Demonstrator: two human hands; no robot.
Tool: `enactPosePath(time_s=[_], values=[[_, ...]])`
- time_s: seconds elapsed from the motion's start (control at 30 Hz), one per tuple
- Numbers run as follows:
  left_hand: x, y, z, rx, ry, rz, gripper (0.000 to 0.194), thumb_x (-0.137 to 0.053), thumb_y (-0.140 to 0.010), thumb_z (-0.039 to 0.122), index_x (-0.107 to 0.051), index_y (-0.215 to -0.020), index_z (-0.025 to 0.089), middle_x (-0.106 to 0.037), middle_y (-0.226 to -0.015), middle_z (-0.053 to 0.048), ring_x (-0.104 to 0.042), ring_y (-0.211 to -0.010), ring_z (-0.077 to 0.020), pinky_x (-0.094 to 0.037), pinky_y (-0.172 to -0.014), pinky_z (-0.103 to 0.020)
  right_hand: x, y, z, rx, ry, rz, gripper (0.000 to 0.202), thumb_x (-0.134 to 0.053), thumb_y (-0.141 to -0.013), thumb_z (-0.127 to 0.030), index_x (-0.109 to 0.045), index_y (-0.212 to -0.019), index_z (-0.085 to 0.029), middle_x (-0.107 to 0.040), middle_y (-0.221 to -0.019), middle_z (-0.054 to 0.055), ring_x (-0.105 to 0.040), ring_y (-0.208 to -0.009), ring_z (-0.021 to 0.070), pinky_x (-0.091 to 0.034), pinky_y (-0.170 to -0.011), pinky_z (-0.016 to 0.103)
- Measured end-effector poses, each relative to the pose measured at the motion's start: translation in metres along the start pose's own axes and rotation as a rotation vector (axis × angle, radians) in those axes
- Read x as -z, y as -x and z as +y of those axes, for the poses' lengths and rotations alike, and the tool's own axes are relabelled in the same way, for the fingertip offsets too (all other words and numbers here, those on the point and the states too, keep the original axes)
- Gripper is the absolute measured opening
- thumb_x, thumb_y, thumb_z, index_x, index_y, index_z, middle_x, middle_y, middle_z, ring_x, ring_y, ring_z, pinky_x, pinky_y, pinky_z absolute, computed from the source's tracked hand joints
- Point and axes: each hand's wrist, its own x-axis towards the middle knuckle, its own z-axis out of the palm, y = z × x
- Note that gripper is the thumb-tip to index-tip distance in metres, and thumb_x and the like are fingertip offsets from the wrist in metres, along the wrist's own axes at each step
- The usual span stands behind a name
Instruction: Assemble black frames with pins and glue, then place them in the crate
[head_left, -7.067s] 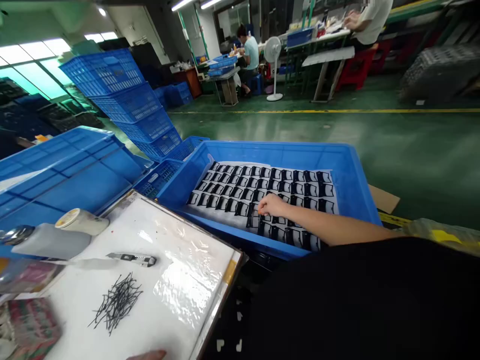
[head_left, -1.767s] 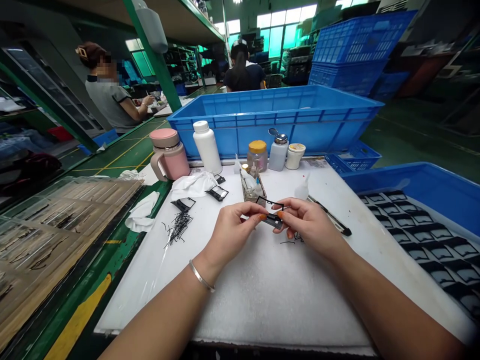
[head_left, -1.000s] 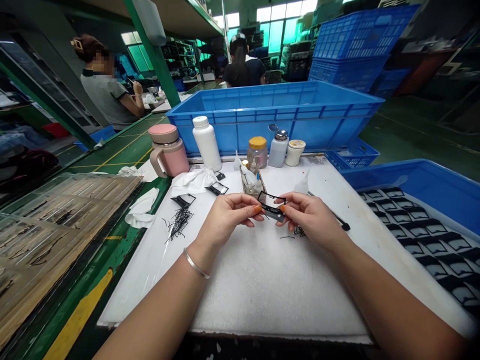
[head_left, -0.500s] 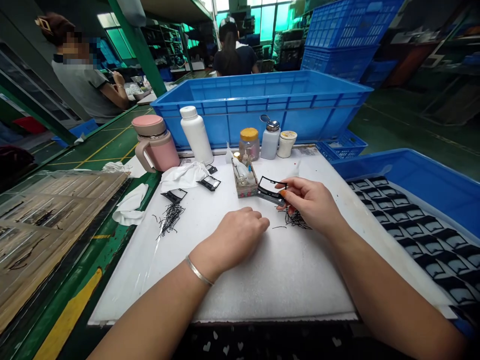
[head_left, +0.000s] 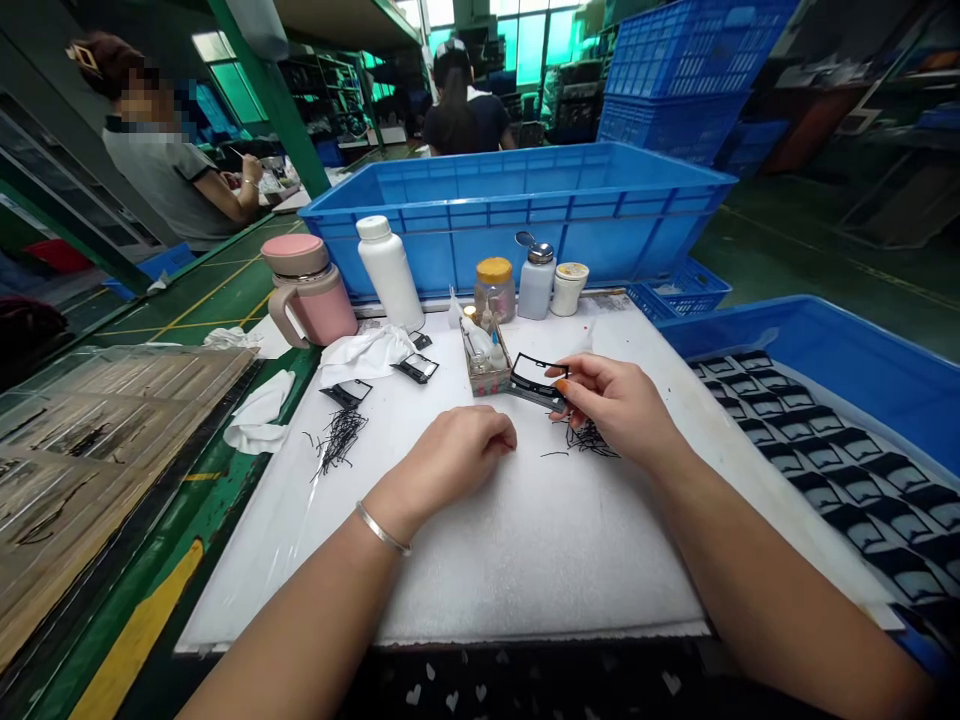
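Between its thumb and fingers, my right hand (head_left: 611,400) pinches a black plastic frame (head_left: 536,392) with a window-like opening. The frame is tilted just above the white work mat, beside a small box of bottles (head_left: 487,382). Under it and my right hand lies a pile of thin black strips (head_left: 589,440). My left hand (head_left: 461,450) is curled closed on the mat, left of that pile; whatever is in its fingers, if anything, is hidden. More black frames (head_left: 417,368) and a second pile of black strips (head_left: 342,438) lie to the left.
A large blue crate (head_left: 517,235) stands behind a pink mug (head_left: 315,295), a white bottle (head_left: 391,275) and small jars. At right, a blue bin (head_left: 862,370) holds rows of black frames. White cloths (head_left: 360,355) lie at left. Two people sit beyond.
My left hand has drawn slightly left and back, its fingers still curled. My right hand keeps hold of the black frame with little movement. The view has shifted slightly.
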Motion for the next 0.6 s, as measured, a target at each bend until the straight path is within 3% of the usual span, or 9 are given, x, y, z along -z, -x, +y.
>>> enactPosePath(time_s=[0.2, 0.43, 0.6], values=[[0.016, 0.003, -0.002, 0.124, 0.3, 0.162, 0.011, -0.058, -0.086, 0.016, -0.066, -0.088, 0.022, -0.07, -0.079, 0.005, -0.066, -0.076, -0.011, -0.046, -0.07, -0.021, -0.005, 0.0, -0.003, -0.062, -0.072, -0.092, 0.02, -0.058, -0.084, -0.027, -0.064, -0.098, -0.014, -0.064, -0.063, 0.001, -0.064, -0.052, 0.0127, -0.046, -0.046, 0.02], [0.011, 0.004, 0.002, 0.139, 0.498, 0.276, 0.02, -0.066, -0.08, 0.012, -0.07, -0.098, 0.021, -0.073, -0.083, 0.002, -0.068, -0.079, -0.0129, -0.05, -0.072, -0.021, -0.013, 0.0, -0.003, -0.12, -0.236, -0.199, 0.025, -0.059, -0.083, -0.023, -0.061, -0.107, -0.014, -0.067, -0.073, 0.003, -0.068, -0.064, 0.0137, -0.048, -0.051, 0.019], [0.01, 0.002, 0.003, 0.133, 0.426, 0.369, 0.007, -0.069, -0.078, 0.013, -0.071, -0.078, 0.019, -0.072, -0.076, 0.003, -0.065, -0.071, -0.0112, -0.047, -0.065, -0.02, -0.017, 0.002, -0.004, -0.111, -0.245, -0.252, 0.033, -0.059, -0.08, -0.016, -0.061, -0.113, -0.016, -0.067, -0.082, 0.003, -0.071, -0.075, 0.0166, -0.05, -0.056, 0.02]])
